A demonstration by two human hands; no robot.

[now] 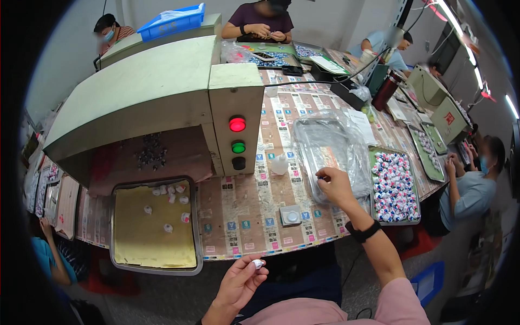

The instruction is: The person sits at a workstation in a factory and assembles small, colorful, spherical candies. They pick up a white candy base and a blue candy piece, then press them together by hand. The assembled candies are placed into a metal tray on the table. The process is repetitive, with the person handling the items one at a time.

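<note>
Near the table's front edge, my left hand [238,284] pinches a small white rounded piece [258,264] between thumb and fingers. My right hand [337,187] reaches over a metal tray [303,157] partly covered by a clear plastic bag [352,146]. Its fingers are bent together, and whatever they may hold is too small to tell. To its right stands a tray [374,208] packed with small white pieces [394,184] marked in blue and pink. A yellow-lined tray [157,233] at the left holds several similar loose white pieces [172,192].
A large cream machine [141,86] with red and green lights covers the table's left side; dark small parts [151,151] lie in its opening. A white squeeze bottle [280,164] and a small pot on a square base [291,215] stand mid-table. Other people work around.
</note>
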